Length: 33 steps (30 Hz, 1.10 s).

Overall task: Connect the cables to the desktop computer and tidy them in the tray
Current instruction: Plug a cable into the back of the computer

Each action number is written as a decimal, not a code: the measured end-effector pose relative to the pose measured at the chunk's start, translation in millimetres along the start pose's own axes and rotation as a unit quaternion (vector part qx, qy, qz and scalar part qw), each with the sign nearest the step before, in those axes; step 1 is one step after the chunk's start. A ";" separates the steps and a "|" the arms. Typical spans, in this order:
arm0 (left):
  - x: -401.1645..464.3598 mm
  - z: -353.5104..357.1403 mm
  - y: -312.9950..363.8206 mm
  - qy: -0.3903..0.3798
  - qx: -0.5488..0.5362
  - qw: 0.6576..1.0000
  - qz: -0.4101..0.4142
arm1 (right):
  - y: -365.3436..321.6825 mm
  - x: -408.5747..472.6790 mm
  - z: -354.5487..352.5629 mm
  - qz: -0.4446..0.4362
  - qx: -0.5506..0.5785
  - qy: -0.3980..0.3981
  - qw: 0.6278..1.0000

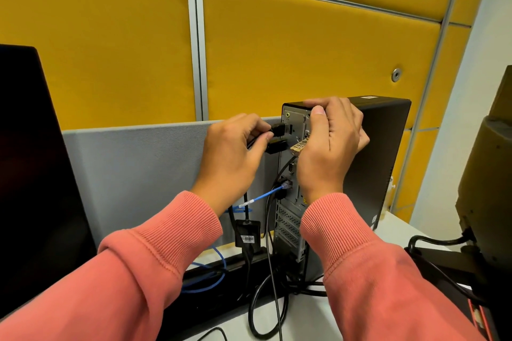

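A black desktop computer [376,158] stands upright on the white desk, its rear panel turned toward me. My left hand [232,158] pinches a black video cable plug [361,129] right at an upper port of the rear panel. A second black plug [82,146] sits just below it. My right hand [329,144] grips the top rear edge of the case, thumb on the panel, and covers part of the ports. A blue network cable [266,195] is plugged in lower down. Black cables [270,271] hang down to the dark cable tray [216,285].
A dark monitor [36,174] stands at the left. Another monitor's back and its arm [482,202] fill the right edge. A grey divider [138,174] and yellow panels [277,50] stand behind the desk. A tagged black adapter [247,232] hangs by the divider.
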<state>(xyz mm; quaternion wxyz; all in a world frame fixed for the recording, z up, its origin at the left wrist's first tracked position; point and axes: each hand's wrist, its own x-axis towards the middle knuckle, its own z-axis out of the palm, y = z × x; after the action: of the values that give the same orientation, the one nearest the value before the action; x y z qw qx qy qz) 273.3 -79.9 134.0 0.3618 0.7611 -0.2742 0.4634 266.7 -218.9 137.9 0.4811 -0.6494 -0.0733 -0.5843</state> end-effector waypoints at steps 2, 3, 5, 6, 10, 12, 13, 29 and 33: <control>-0.1 0.2 1.5 -0.004 -0.019 0.999 -0.031 | -0.7 0.1 0.1 0.001 -0.001 -0.002 1.000; 0.1 -0.3 2.4 -0.005 -0.028 0.998 -0.047 | -0.7 0.3 0.2 0.001 0.000 -0.002 1.000; 1.4 -1.4 4.0 -0.011 -0.043 0.997 -0.070 | -0.3 0.5 -0.3 0.001 0.001 -0.004 1.000; 2.7 -2.2 4.3 -0.017 -0.047 0.996 -0.076 | -0.1 0.3 -0.6 0.001 0.001 -0.004 1.000; 8.7 -5.2 4.3 -0.035 -0.048 0.995 -0.081 | -0.2 0.4 -1.1 0.001 0.001 -0.005 1.000; 10.3 -6.1 4.9 -0.038 -0.046 0.995 -0.077 | -0.1 0.3 -1.3 0.001 0.001 -0.005 1.000; 10.9 -6.6 4.7 -0.040 -0.046 0.995 -0.076 | 0.0 0.3 -1.3 0.001 0.000 -0.005 1.000; 10.0 0.6 0.1 -0.036 -0.034 0.998 -0.046 | -2.0 1.0 -0.3 -0.004 -0.011 -0.008 1.000; 5.8 -2.4 3.5 -0.045 -0.017 0.998 -0.032 | -3.6 0.0 -2.0 -0.006 -0.017 -0.006 1.000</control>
<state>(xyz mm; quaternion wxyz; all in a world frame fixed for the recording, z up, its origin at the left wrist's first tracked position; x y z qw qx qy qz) 271.9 -80.5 141.0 0.3768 0.7833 -0.2733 0.4121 263.0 -218.4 139.6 0.4664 -0.6603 -0.0698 -0.5845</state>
